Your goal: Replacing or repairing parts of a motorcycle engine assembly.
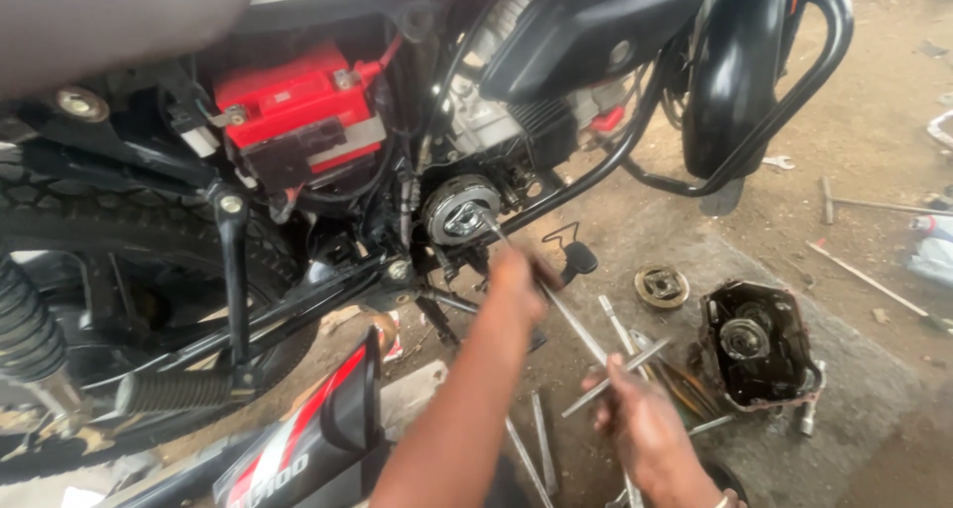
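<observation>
Gripping fingers (pixel 516 275) around screwdriver (pixel 493 232), tip at clutch (pixel 460 208)

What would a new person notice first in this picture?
The red battery glows in the motorcycle's open frame at upper left. At centre, the left hand holds a screwdriver against the round metal clutch on the engine. Lower right, the right hand holds a metal tool near the removed engine cover on the ground.
</observation>
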